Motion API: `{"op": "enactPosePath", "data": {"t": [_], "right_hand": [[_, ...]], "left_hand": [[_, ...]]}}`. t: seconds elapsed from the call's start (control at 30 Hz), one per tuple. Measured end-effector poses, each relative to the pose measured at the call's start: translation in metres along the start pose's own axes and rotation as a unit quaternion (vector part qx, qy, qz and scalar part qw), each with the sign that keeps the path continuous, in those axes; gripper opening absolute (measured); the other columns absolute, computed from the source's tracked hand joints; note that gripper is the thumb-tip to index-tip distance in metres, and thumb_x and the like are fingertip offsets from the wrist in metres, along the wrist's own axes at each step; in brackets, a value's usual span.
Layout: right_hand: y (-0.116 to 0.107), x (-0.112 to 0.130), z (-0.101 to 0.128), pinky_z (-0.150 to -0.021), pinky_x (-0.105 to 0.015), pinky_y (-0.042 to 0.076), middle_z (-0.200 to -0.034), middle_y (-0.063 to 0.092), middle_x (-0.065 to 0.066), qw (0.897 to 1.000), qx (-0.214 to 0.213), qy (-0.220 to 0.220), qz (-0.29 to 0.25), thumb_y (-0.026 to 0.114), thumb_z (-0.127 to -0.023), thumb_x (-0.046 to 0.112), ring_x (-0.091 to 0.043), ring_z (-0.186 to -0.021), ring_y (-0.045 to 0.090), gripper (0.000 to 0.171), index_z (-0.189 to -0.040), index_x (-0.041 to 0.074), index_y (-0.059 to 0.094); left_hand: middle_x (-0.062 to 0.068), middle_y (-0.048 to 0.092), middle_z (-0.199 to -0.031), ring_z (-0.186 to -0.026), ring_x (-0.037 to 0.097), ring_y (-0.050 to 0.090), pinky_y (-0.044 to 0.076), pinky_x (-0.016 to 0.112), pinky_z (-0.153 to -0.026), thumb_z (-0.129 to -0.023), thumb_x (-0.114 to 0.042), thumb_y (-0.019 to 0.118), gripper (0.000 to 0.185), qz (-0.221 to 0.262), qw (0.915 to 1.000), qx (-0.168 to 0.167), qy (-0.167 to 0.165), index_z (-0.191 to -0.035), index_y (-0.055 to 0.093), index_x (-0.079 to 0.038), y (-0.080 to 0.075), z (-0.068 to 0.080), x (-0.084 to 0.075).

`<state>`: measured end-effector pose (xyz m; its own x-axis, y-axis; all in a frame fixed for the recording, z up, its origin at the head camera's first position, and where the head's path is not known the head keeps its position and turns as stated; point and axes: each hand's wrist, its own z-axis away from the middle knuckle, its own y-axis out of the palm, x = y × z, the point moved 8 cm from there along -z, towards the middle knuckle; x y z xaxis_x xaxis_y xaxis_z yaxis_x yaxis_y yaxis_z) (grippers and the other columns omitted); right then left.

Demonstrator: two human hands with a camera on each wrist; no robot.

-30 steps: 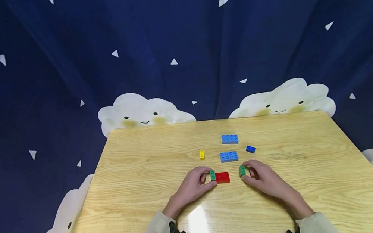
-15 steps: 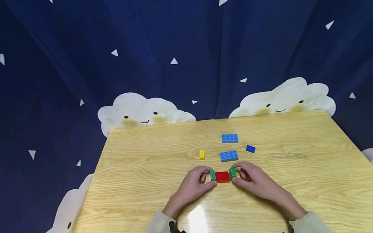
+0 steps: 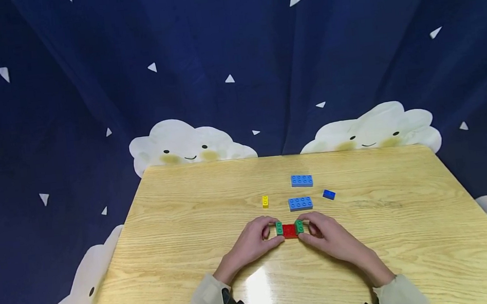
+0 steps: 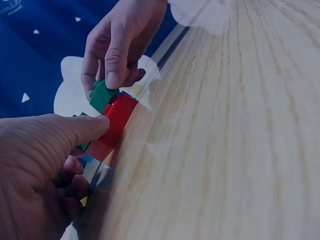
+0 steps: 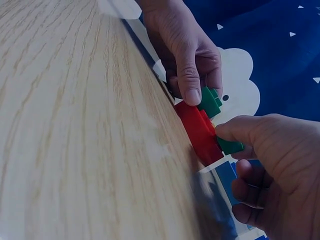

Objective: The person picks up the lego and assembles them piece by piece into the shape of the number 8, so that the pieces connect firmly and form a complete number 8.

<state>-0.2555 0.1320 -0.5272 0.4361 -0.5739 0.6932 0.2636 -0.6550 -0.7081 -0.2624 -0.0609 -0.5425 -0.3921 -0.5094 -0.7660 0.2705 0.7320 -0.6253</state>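
Observation:
A red brick [image 3: 290, 231] lies on the wooden table between both hands. My left hand [image 3: 251, 238] pinches a small green brick [image 3: 279, 228] at the red brick's left end, thumb on the near side. At the right end, my right hand [image 3: 332, 235] pinches a second green brick [image 3: 299, 226] between thumb and fingers. From the left wrist, this second brick [image 4: 103, 96] looks slightly tilted over the red brick [image 4: 118, 120]. In the right wrist view the left green brick [image 5: 210, 101] sits on top of the red one; whether the right one is pressed down, I cannot tell.
Beyond the hands lie a light blue brick [image 3: 300, 204], another light blue brick [image 3: 301, 180] farther back, a small dark blue brick [image 3: 329, 194] and a small yellow brick [image 3: 265, 201]. The wooden table [image 3: 186, 201] ends at a dark blue curtain [image 3: 215, 37].
My right hand has moved left with its green brick, from apart on the right to over the red brick's right end. My left hand has stayed in place.

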Motion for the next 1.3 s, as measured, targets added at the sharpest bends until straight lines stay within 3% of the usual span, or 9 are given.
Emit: {"op": "enactPosePath", "data": {"t": [0.77, 1.3], "right_hand": [[0.0027, 0.005, -0.0058, -0.063, -0.025, 0.039, -0.08, 0.052, 0.009, 0.997, 0.007, 0.008, 0.08, 0.075, -0.098, 0.032, -0.006, -0.071, 0.046, 0.031, -0.124, 0.019, 0.067], [0.0035, 0.0091, -0.0039, -0.059, -0.022, 0.036, -0.077, 0.051, 0.007, 0.993, -0.01, -0.034, 0.112, 0.076, -0.098, 0.028, -0.004, -0.067, 0.041, 0.021, -0.116, 0.02, 0.069]], "left_hand": [[0.006, 0.055, -0.075, -0.066, 0.004, 0.041, 0.035, 0.021, -0.065, -0.094, -0.031, 0.08, 0.034, -0.004, 1.0, 0.001, 0.002, -0.123, 0.072, -0.014, 0.0009, -0.0015, 0.0011], [0.002, 0.053, -0.075, -0.067, 0.004, 0.042, 0.037, 0.021, -0.067, -0.095, -0.03, 0.08, 0.034, -0.012, 0.9999, 0.0, 0.004, -0.122, 0.072, -0.012, 0.0007, -0.0017, 0.0003]]}}
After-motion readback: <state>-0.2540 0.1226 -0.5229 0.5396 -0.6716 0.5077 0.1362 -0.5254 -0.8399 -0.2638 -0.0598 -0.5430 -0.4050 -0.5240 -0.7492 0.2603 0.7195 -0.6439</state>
